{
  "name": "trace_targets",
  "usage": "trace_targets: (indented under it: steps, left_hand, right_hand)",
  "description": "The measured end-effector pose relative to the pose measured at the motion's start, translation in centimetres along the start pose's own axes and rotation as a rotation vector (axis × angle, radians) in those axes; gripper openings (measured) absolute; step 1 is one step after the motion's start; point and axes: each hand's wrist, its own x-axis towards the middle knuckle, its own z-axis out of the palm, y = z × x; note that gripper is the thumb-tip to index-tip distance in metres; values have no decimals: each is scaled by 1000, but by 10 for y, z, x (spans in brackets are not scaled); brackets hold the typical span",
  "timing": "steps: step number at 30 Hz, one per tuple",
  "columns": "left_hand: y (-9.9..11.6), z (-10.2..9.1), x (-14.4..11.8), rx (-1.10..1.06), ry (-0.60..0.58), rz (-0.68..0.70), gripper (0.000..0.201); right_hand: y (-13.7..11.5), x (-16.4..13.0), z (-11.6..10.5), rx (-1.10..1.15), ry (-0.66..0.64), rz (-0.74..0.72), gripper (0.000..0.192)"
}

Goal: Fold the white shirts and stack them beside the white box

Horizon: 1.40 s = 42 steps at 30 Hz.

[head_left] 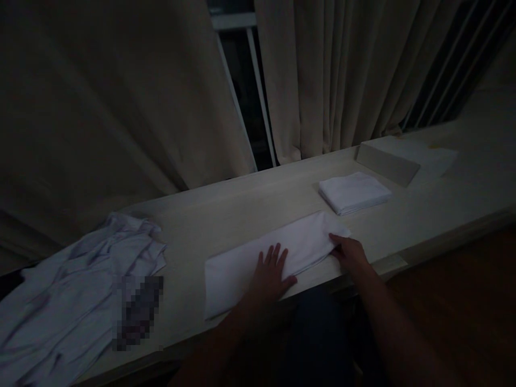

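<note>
A white cloth (237, 271), folded into a long strip, lies flat on the pale ledge in front of me. My left hand (271, 271) rests on the middle of the strip, fingers spread and palm down. At the strip's right end, my right hand (347, 250) pinches the near corner between thumb and fingers. Just beyond that end sits a folded white cloth stack (355, 192), squared into a neat rectangle. A heap of crumpled white cloth (76, 290) spreads over the left part of the ledge.
The pale ledge (181, 301) runs from lower left to upper right, its front edge close to my legs. An open white box (389, 161) stands at the right. Beige curtains (314, 80) hang behind, with a barred gap (245, 97) between them. A blurred patch covers part of the heap.
</note>
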Motion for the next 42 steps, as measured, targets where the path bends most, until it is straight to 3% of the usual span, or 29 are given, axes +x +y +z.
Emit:
trace_targets:
  steps: [4,8,12,14,17,21,25,28,32,36,42]
  left_hand:
    - [-14,-17,2,-30,-14,-66,77]
    - [-69,-26,-26,69,116,-402,75]
    - [-127,-7,-80,166,132,-533,88]
    - [-141,5,-99,169,128,-542,87]
    - [-145,16,-108,175,141,-546,86]
    - [-145,17,-104,208,129,-544,86]
    - [-137,5,-96,269,126,-532,88]
    - [-109,-12,-75,262,124,-434,82]
    - [-48,-28,-32,153,56,-187,67]
    - [-7,-19,-5,58,-7,24,53]
    - [-1,1,-6,28,-27,40,52]
  right_hand:
    - [4,-3,1,-32,42,82,25]
    - [9,4,0,-40,77,126,25]
    - [15,9,1,-61,113,143,26]
    - [16,10,1,-84,125,138,26]
    - [17,12,0,-113,135,128,25]
    - [19,13,0,-117,131,114,25]
    - [22,16,-1,-110,138,96,23]
    - [24,18,-1,-111,144,89,22]
    - [25,19,-2,-106,134,85,22]
    - [24,18,-2,-88,121,89,23]
    - [20,13,5,7,26,69,32]
